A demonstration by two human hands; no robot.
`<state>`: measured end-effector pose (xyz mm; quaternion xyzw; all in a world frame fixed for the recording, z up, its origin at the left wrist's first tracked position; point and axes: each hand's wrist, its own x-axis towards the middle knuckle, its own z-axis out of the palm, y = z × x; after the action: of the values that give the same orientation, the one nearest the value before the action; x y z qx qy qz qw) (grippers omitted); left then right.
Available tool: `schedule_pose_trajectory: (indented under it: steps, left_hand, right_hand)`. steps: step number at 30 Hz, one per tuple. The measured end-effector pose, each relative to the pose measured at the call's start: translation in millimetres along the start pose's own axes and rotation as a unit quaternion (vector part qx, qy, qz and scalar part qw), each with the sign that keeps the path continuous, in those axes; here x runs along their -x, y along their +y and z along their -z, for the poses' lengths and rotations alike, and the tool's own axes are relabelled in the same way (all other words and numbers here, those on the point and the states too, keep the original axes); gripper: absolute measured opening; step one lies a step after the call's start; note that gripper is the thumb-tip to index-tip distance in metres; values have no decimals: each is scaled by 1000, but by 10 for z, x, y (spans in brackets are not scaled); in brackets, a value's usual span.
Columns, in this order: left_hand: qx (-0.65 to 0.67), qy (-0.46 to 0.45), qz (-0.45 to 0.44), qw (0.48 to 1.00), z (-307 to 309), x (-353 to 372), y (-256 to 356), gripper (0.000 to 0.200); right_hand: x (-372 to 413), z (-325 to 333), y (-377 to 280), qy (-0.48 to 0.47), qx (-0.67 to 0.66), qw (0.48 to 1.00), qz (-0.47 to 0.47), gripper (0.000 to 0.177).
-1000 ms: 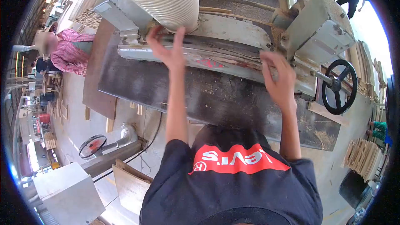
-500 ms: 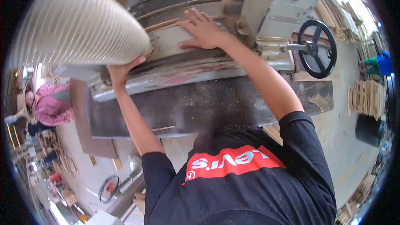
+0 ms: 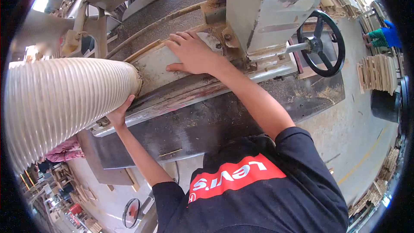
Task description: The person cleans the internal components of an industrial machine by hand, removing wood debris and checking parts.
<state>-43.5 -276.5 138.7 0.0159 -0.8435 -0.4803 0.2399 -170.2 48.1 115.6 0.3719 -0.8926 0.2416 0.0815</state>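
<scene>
A large ribbed, translucent hose (image 3: 71,99) comes in from the left, its open end over the pale, dusty plate (image 3: 153,64) of a machine. My left hand (image 3: 120,113) holds the hose near that end, with the thumb on its rim and the other fingers hidden underneath. On the plate lies my right hand (image 3: 192,54), palm down with its fingers spread, holding nothing. The machine's grey housing (image 3: 267,8) rises just beyond it.
A black handwheel (image 3: 321,43) sticks out at the machine's right. Below runs a dark table (image 3: 207,125) with sawdust. Stacked boards (image 3: 378,74) and a person in blue (image 3: 391,33) are at the far right. Another person's pink sleeve (image 3: 64,150) shows behind the hose.
The view has shifted and turned. The hose now lies more level and lower in the frame, with my left hand still at its end. My right hand remains spread on the plate.
</scene>
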Motion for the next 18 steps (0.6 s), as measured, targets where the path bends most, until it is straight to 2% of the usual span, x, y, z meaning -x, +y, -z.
schedule_pose_trajectory:
  steps: [3,7,9,12,13,16,18]
  left_hand:
    - [12,27,-5,1000,-8,76,-212,77]
    - [13,69,-32,997,24,118,-465,86]
    - [10,77,-47,996,-8,103,-376,95]
    - [0,117,-122,986,-60,67,-343,98]
    - [20,118,-107,987,-71,70,-325,101]
    - [-30,70,-69,995,158,62,-558,114]
    - [4,75,-63,995,159,52,-507,110]
  right_hand:
    - [-5,67,-56,-7,-18,1000,-17,69]
    - [-11,56,-47,4,-15,1000,2,69]
    - [0,58,-84,9,-9,1000,4,70]
    - [5,62,-216,6,1,1000,-11,71]
    - [0,49,-248,4,14,1000,-20,71]
    - [-27,5,-410,-21,40,998,-53,70]
    - [-93,62,-474,-50,46,995,-74,68]
